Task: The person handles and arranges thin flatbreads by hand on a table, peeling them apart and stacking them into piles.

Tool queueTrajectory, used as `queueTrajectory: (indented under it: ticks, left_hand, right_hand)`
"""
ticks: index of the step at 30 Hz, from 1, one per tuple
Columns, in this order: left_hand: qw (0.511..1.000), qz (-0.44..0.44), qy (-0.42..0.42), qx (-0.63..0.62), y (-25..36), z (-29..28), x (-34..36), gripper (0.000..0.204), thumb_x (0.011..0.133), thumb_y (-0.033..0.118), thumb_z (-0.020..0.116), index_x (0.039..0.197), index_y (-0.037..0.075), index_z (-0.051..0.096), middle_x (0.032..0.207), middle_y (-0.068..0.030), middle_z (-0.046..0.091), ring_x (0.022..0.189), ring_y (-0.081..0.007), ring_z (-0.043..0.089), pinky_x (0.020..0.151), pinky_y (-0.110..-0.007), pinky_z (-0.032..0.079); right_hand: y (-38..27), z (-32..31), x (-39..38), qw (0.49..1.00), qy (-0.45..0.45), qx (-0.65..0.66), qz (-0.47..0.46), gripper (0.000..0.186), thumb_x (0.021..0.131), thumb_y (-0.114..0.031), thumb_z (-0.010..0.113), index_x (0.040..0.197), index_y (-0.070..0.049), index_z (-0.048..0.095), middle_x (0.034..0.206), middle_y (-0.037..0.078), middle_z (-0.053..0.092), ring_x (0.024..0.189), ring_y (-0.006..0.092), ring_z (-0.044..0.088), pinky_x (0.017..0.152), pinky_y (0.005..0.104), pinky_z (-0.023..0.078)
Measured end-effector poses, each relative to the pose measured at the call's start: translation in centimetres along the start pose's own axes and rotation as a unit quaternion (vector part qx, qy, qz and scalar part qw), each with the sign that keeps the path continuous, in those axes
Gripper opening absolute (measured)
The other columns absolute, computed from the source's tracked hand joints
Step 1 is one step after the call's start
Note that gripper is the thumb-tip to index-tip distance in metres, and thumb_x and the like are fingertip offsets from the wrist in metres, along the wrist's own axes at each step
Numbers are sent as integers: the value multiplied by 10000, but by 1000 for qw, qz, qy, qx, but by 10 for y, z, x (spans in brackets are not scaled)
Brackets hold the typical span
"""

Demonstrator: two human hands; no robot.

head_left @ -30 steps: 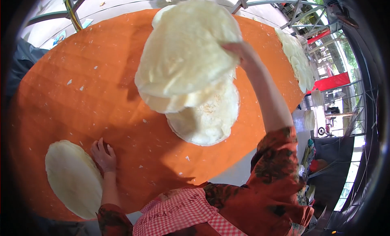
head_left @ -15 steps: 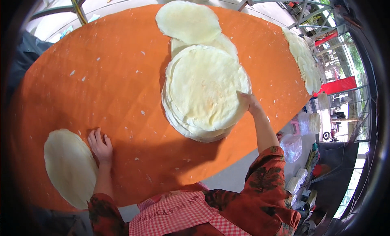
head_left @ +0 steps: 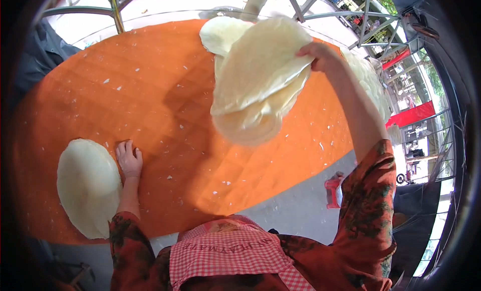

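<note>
Flatbread stack (head_left: 258,83): pale, thin round sheets, lifted off the orange cloth (head_left: 165,105), hanging tilted over its far-right part; lower sheets sag & fan out below the top one.
Head view, R hand (head_left: 320,55): fingers closed on the stack's upper right rim, pinching several sheets at once; arm stretched out high over the cloth.
Head view, L hand (head_left: 129,160): flat on the cloth nr the left edge, fingers spread, holding nothing, propping me up.
Single round (head_left: 89,186): one flatbread lying flat at the near-left edge of the cloth, just beside my L hand, not touching as far as I can tell.
Far round (head_left: 223,33): another sheet at the far edge, partly hidden behind the lifted stack.
Right-edge rounds (head_left: 371,85): more pale sheets along the right edge, past my R forearm; count unclear.
Cloth: orange, quilted look, dotted w/ small white crumbs; stack's shadow falls across the middle.
Handling, my guess: light but floppy; soft enough to droop, thin enough to tear if pulled by one point. Sheets may slide apart since only the rim is pinched.
Where to hold: best at the rim w/ a wide pinch, or a palm under the middle to carry the sag.
Me: red patterned sleeves, checked apron (head_left: 230,253) at the near edge.
</note>
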State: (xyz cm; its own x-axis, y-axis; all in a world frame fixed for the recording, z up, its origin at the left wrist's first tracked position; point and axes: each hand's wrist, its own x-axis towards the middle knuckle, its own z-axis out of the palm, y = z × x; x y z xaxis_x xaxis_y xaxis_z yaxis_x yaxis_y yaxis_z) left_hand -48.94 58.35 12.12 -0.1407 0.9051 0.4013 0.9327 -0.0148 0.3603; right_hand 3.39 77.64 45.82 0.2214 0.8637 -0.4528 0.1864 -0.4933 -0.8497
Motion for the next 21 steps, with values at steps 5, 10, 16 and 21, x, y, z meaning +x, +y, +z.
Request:
queueTrajectory:
  ticks: [5,10,16,21]
  left_hand:
    - [990,-56,38,-125,-1,5,-5,255,759,42,626,1008,48,570,1003,-120,522,936,-288,507,869,-381,426]
    - [720,-271,-82,-633,106,-20,-83,187,861,79,610,1031,41,542,923,-56,556,821,-148,575,750,-265,487]
    - [444,-447,-214,-746,166,-16,-154,327,909,138,560,1204,64,439,1074,-140,581,942,-272,631,784,-355,543]
    - [587,-409,-195,-671,170,-26,-161,323,915,122,542,1210,44,432,1071,-136,580,927,-244,628,785,-339,537]
  right_hand:
    - [21,-16,-79,972,102,189,-97,463,772,6,651,1199,27,474,1134,142,569,1035,290,581,876,413,524]
    - [224,79,-168,911,53,403,-64,416,879,-114,585,1274,-88,458,1209,69,568,1078,203,565,905,405,488]
    - [375,153,-183,804,-186,412,386,457,898,-314,590,1237,-43,447,1180,218,550,980,341,595,893,448,485]
    - [356,125,-198,953,-243,53,174,304,877,-288,639,1029,-35,566,951,153,651,796,254,643,704,362,516]
